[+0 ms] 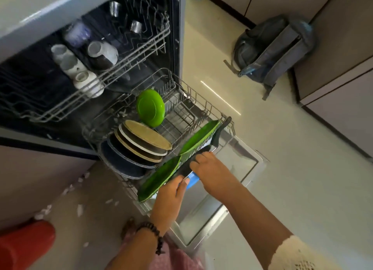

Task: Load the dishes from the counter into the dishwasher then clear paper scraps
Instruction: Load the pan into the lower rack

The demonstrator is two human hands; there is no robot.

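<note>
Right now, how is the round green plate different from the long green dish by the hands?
The round green plate stands upright at the lower rack's back, untouched. The long green dish is leaf-shaped, leans along the rack's front edge, and lies next to the right hand. Both are bright green.

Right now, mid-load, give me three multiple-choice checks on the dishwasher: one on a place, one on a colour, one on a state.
1. Where do the white cups sit?
A. upper rack
B. lower rack
C. floor

2. What colour is the round plate standing on edge at the back of the lower rack?
A. blue
B. green
C. red

3. What are the two hands doing?
A. hanging free
B. both on a dark flat dish at the rack's front
C. closing the door

Key: 1 A, they lie in the upper rack. 2 B, it is bright green. 3 B, the left hand and right hand grip the dark dish.
</note>
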